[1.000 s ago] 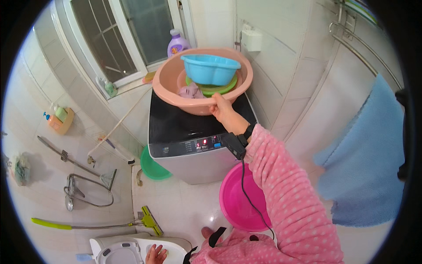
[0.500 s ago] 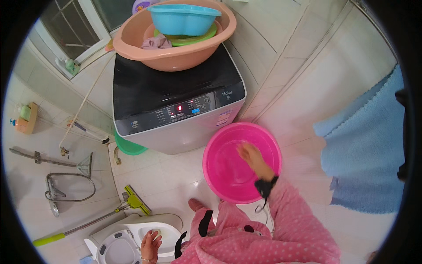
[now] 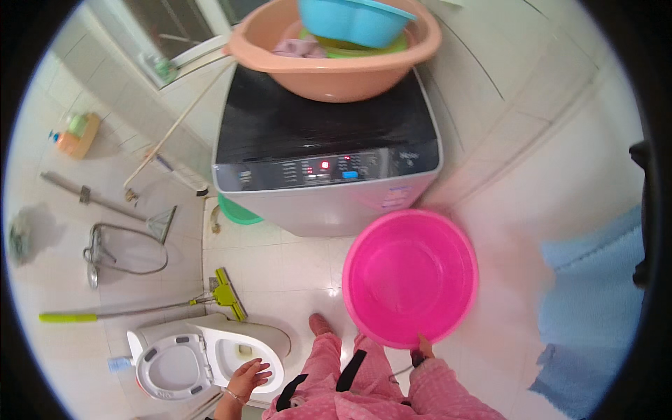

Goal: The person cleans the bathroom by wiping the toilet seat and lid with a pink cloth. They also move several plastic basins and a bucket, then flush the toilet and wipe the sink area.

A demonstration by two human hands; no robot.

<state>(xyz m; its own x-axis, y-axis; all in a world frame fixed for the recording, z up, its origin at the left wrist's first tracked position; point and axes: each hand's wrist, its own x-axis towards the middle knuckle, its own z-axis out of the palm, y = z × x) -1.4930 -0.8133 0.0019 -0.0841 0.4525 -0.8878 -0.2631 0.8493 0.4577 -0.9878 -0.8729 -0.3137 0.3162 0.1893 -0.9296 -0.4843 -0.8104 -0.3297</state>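
Our right hand (image 3: 422, 348) pinches the near rim of a round bright pink plastic basin (image 3: 410, 275), fingers closed over the edge and thumb on top, so the basin hangs tilted with its empty inside facing up at us. Gripping it by the rim with one hand seems to be what keeps it clear of our legs in pink dotted pyjamas (image 3: 364, 381). The basin sits to the right of centre, just in front of the machine.

Our left hand (image 3: 248, 376) is low on the left, fingers spread and loose, holding nothing. It hovers over or rests on the white toilet (image 3: 203, 350); we cannot tell whether it touches.

Beyond the basin stands a grey top-loading washing machine with a black lid (image 3: 325, 161). On its far end rests a large peach plastic tub (image 3: 334, 50), and nested inside that are a green dish and a small blue plastic basin (image 3: 353, 19), stacked there likely to save floor space.

On the white tiled floor (image 3: 294, 259) to the left lies a mop with a yellow-green handle (image 3: 140, 308). A green basin (image 3: 238, 212) peeks out beside the machine. A blue towel (image 3: 595, 308) hangs on the right.
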